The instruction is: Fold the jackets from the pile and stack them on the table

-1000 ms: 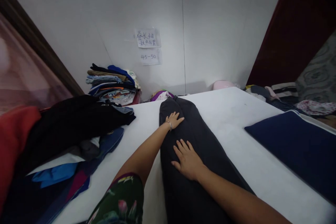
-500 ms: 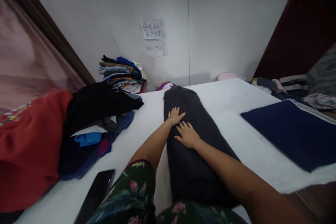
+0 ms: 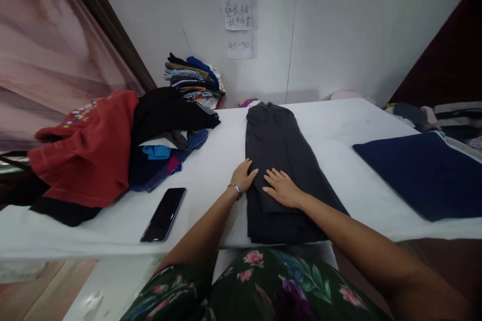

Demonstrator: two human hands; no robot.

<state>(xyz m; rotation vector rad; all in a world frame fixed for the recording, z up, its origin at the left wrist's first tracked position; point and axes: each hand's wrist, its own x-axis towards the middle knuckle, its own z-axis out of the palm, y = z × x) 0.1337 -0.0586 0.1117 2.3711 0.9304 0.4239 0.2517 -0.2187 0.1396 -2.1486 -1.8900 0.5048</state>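
Note:
A pair of dark grey trousers (image 3: 276, 135) lies lengthwise in front of me, one leg laid over the other, with the waist end at the table's far side. At the trousers' left edge rests my left hand (image 3: 243, 176), open, fingers forward and a bracelet on its wrist. My right hand (image 3: 283, 189) lies flat and open on the middle of the cloth, its fingers pointing up and left. Neither hand grips the fabric.
White cloth covers the table (image 3: 211, 160). On the left are a phone (image 3: 163, 214), a red garment (image 3: 94, 150) and a heap of dark clothes (image 3: 169, 115). A folded stack (image 3: 194, 77) stands behind. Navy folded fabric (image 3: 422, 173) lies right.
Both hands have slid nearer to me along the trousers, the left one moving to their left edge. My view has shifted back, showing the table's front edge.

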